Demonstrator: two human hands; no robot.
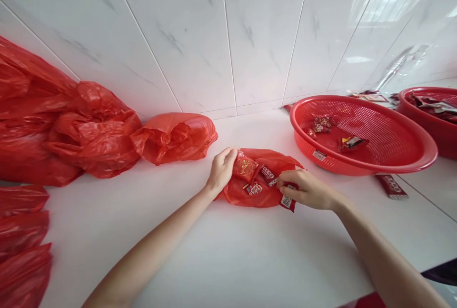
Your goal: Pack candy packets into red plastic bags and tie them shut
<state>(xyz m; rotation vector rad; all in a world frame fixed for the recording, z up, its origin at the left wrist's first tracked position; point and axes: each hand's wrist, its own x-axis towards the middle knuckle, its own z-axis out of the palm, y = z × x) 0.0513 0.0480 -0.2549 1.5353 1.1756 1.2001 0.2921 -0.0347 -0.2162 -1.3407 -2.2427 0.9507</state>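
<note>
A red plastic bag lies spread on the white counter with its mouth facing me. My left hand is closed on the bag's left edge, thumb on top, beside a shiny red packet with gold print. Inside the bag also lie a dark red snack packet and a small packet with white lettering. At the bag's right side, my right hand pinches a dark red snack packet, whose upper part is hidden by the fingers.
A red perforated basket with a few packets stands at right, a second red basket beyond it. One loose packet lies in front. Filled red bags line the left; a smaller bundled bag sits by the tiled wall.
</note>
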